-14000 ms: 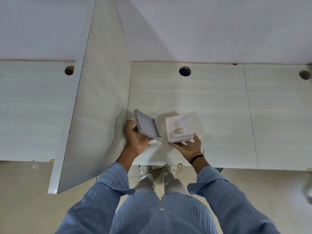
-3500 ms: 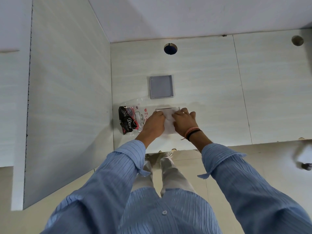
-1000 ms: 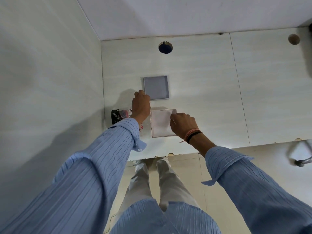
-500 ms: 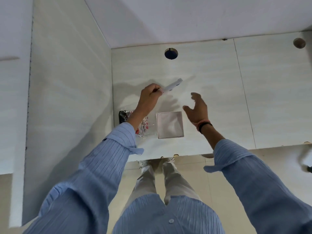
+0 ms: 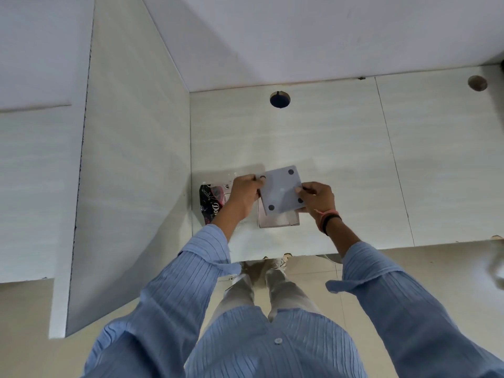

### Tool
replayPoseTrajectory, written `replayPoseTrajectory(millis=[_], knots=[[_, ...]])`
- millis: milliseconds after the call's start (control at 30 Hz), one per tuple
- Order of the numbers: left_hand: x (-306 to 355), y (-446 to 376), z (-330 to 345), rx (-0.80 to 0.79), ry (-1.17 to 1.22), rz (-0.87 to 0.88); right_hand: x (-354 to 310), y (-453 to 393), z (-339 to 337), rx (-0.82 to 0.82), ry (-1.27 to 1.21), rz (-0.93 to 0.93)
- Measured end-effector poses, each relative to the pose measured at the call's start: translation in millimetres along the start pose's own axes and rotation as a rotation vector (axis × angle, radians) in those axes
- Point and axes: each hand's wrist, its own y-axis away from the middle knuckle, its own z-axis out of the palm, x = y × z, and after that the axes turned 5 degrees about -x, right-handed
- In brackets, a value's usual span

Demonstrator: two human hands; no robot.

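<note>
Left hand (image 5: 244, 190) and right hand (image 5: 317, 199) pinched opposite edges of the grey tray (image 5: 281, 190), underside up, tilted just above the white dish (image 5: 278, 221) on the bench (image 5: 354, 159). The dish lay straight below, slightly nearer the person. A wrapper (image 5: 208, 203) lay left, by the partition (image 5: 131, 159); nothing stood between tray and dish.

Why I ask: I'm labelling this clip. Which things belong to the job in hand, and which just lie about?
Job in hand:
grey square piece, pinched by left hand and right hand
white tray beneath it

Lying about:
soap wrapper left of the tray
blue-filled hole in the counter
</note>
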Motion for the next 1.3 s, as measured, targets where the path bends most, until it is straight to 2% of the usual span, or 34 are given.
replayPoseTrajectory(millis=[133, 300, 400, 500, 700, 1033, 1300], knots=[[-25.6, 4.0, -7.7, 0.034, -0.241, 0.001, 14.8, 11.8, 3.9, 0.029, 0.046, 0.062], [-42.8, 4.0, -8.7, 0.233, -0.518, 0.115, 24.6, 17.9, 9.9, 0.050, 0.155, 0.071], [-41.0, 10.6, -5.9, 0.224, -0.580, 0.120, 30.8, 14.6, 11.0, 0.072, 0.189, 0.061], [-40.2, 13.2, -6.9, 0.189, -0.597, 0.061, 35.3, 9.6, 11.8, 0.083, 0.188, 0.074], [-37.9, 14.3, -6.9, 0.237, -0.528, 0.065, 38.5, -1.0, 13.4, 0.075, 0.314, 0.061], [-41.0, 8.3, -12.0, 0.244, -0.487, 0.057, 36.4, -7.1, 10.9, 0.044, 0.366, 0.068], [-49.9, -2.4, -14.3, 0.263, -0.622, 0.067, 26.6, -2.6, 14.1, 0.044, 0.384, 0.091]])
